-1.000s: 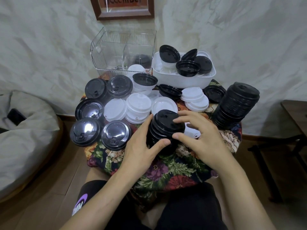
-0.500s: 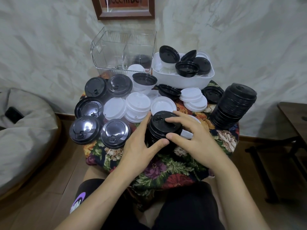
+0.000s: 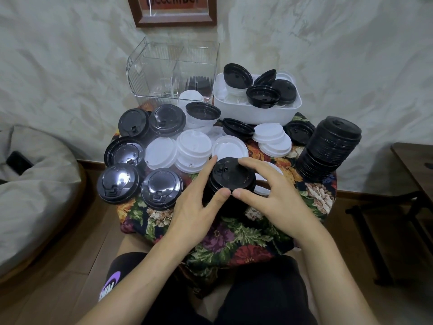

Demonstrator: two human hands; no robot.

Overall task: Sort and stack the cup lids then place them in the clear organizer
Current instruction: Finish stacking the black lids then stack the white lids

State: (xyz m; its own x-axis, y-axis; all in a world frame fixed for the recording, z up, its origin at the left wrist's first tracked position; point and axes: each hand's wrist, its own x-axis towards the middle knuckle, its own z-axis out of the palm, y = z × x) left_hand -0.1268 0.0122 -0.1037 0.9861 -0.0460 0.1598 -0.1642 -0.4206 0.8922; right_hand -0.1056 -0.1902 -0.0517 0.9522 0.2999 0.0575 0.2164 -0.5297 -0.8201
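**You are holding a short black stack between both hands**

You are gripping a short stack of black lids [image 3: 230, 177] from two sides. Your left hand [image 3: 194, 207] is curling round its left side, with the forefinger reaching the far rim. Your right hand [image 3: 271, 198] is curling round the right side, with the forefinger lying over the top lid. The two thumbs are almost meeting at the near side. The stack is standing upright on the table [image 3: 234, 235], near its front edge and in the middle.

The clear organizer [image 3: 173, 71] is lying beyond the stack, at the far edge of the table and a little to the left. So your left hand is on the nearer side to it. Between the stack and the organizer, the white lids [image 3: 194, 148] and other loose black lids are covering the way, so I judge the stack is needing a lift over them, not a slide. Something dark is showing through the wall of the right compartment; it looks like black lids.

A taller black stack [image 3: 330, 151] is leaning at the right edge, and a white tub [image 3: 257, 109] behind is holding mixed lids, so much sorting is remaining.
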